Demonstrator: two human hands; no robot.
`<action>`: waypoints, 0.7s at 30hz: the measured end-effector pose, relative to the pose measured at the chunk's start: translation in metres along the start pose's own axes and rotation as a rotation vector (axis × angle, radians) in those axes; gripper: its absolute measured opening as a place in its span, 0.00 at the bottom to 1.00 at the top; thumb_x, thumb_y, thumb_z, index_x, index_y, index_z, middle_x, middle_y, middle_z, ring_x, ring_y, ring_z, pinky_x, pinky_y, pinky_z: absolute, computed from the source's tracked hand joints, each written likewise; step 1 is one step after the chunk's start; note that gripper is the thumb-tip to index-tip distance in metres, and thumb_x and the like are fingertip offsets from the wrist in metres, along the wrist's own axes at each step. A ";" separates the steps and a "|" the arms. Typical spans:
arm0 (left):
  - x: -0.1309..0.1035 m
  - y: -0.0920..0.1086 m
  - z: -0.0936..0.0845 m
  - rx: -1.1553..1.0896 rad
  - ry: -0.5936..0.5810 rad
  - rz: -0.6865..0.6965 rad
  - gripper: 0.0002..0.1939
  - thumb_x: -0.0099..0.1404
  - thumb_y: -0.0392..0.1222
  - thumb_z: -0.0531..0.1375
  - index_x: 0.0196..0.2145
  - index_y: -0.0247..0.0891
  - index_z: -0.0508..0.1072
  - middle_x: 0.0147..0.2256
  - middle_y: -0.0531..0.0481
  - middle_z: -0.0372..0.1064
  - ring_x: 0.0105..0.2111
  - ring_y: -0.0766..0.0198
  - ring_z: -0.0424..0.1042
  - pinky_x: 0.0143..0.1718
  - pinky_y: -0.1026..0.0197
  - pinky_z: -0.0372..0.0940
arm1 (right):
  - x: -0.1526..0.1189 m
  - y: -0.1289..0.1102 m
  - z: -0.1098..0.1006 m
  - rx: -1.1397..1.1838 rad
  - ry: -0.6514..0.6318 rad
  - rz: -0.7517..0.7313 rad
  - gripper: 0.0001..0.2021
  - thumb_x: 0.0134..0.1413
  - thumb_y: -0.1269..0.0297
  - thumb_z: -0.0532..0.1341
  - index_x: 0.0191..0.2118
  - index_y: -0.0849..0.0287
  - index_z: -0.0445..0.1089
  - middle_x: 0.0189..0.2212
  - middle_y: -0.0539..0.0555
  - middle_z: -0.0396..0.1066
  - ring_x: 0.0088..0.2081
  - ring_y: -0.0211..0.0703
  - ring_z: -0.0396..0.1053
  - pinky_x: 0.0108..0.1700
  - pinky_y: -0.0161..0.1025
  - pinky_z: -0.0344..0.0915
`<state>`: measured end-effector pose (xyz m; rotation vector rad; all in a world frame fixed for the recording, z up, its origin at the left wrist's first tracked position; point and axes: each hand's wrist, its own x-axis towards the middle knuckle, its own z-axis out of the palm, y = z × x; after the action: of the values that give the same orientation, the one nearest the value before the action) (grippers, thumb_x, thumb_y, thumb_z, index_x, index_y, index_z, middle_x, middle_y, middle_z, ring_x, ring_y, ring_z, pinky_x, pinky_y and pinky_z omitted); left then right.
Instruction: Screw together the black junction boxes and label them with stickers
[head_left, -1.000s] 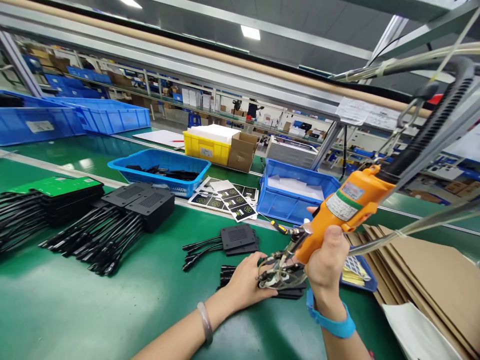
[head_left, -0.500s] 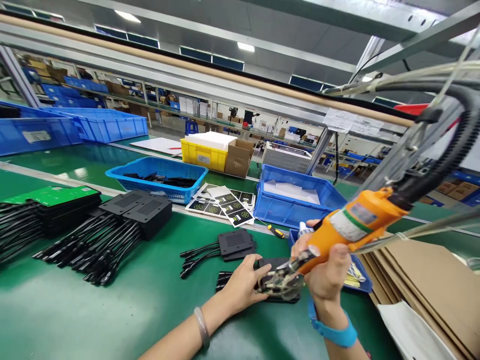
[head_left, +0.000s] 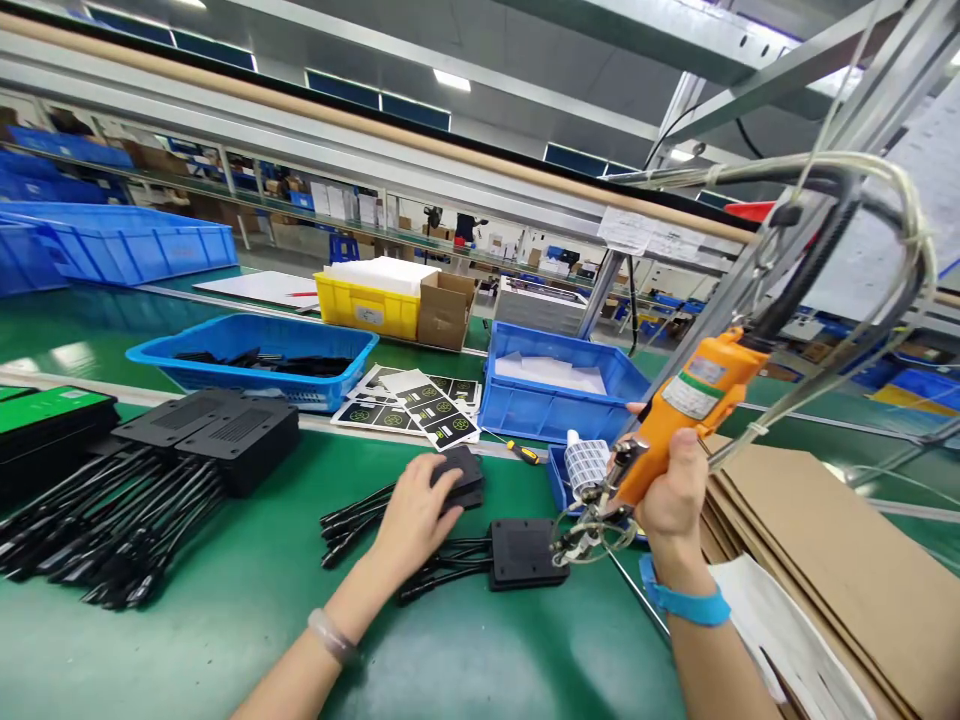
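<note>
An orange power screwdriver (head_left: 686,400) hangs from thick hoses at the right, and my right hand (head_left: 671,490) is wrapped round it. Its metal tip is by the right edge of a black cabled box (head_left: 527,553) lying on the green bench. My left hand (head_left: 420,500) rests on another black box (head_left: 466,475) farther back, thumb and fingers apart on its top. Whether it grips the box is unclear. Black cables (head_left: 356,520) run from that box to the left.
Stacked black boxes (head_left: 240,430) with cables stand left. Behind are a blue basket (head_left: 330,392), label sheets (head_left: 442,415), a small screwdriver (head_left: 523,453) and a blue bin (head_left: 525,405). Cardboard sheets (head_left: 832,540) lie right; a label roll (head_left: 587,465) sits in a small tray.
My left hand has moved from the nearer black box to the one behind it. The orange screwdriver has lifted slightly off the nearer box, which now shows more fully. The view has shifted right.
</note>
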<state>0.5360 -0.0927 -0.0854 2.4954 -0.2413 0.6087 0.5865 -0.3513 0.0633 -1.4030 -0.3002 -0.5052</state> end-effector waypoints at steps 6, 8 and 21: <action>-0.012 0.049 0.027 -0.095 -0.392 0.134 0.37 0.53 0.50 0.72 0.59 0.43 0.69 0.62 0.32 0.57 0.63 0.38 0.58 0.60 0.40 0.61 | -0.013 0.021 -0.004 -0.007 0.003 -0.018 0.27 0.56 0.40 0.57 0.46 0.61 0.72 0.19 0.49 0.67 0.14 0.37 0.60 0.14 0.35 0.57; -0.013 0.053 0.032 -0.109 -0.495 0.090 0.36 0.55 0.49 0.71 0.60 0.44 0.68 0.63 0.30 0.55 0.64 0.37 0.55 0.62 0.39 0.58 | -0.016 0.025 -0.004 -0.014 0.003 -0.026 0.28 0.55 0.39 0.57 0.45 0.61 0.72 0.19 0.49 0.66 0.15 0.38 0.61 0.15 0.35 0.58; -0.016 0.055 0.034 -0.121 -0.479 0.059 0.32 0.57 0.44 0.70 0.59 0.44 0.69 0.60 0.34 0.59 0.60 0.41 0.62 0.60 0.43 0.61 | -0.040 0.020 -0.004 0.057 -0.105 -0.024 0.29 0.52 0.36 0.55 0.44 0.59 0.70 0.17 0.50 0.66 0.16 0.43 0.63 0.16 0.38 0.61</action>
<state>0.5181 -0.1568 -0.0918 2.4869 -0.5142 0.0059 0.5616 -0.3470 0.0257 -1.3746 -0.4131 -0.4399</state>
